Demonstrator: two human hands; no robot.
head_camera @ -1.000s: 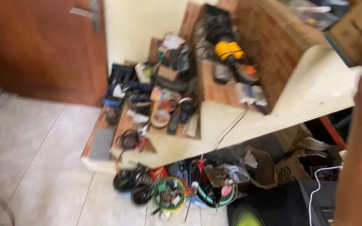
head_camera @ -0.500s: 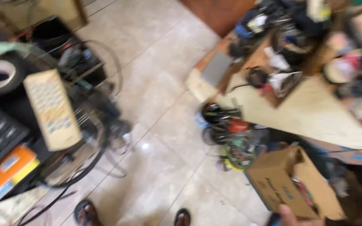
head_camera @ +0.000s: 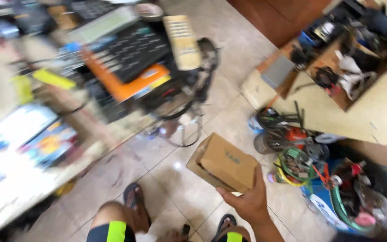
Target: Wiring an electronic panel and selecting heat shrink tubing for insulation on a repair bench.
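Note:
My right hand [head_camera: 247, 202] comes up from the bottom of the head view and grips a small brown cardboard box [head_camera: 225, 163] from below, thumb on its near side. The box is tilted and held over the tiled floor [head_camera: 222, 96], in front of my knees. My feet in sandals [head_camera: 133, 197] stand just below it. My left hand does not show.
A cluttered table on the left carries a black and orange device [head_camera: 133, 67], a beige ribbed slab [head_camera: 182, 42], papers and cables. At right a low pale wooden bench [head_camera: 372, 112] holds tools. Coiled cables and wire reels [head_camera: 292, 157] lie on the floor beside it. A brown door [head_camera: 283, 15] stands behind.
The view has swung from the wooden bench down and left to the floor and table. The box has come from the right edge to the lower middle, still in my right hand.

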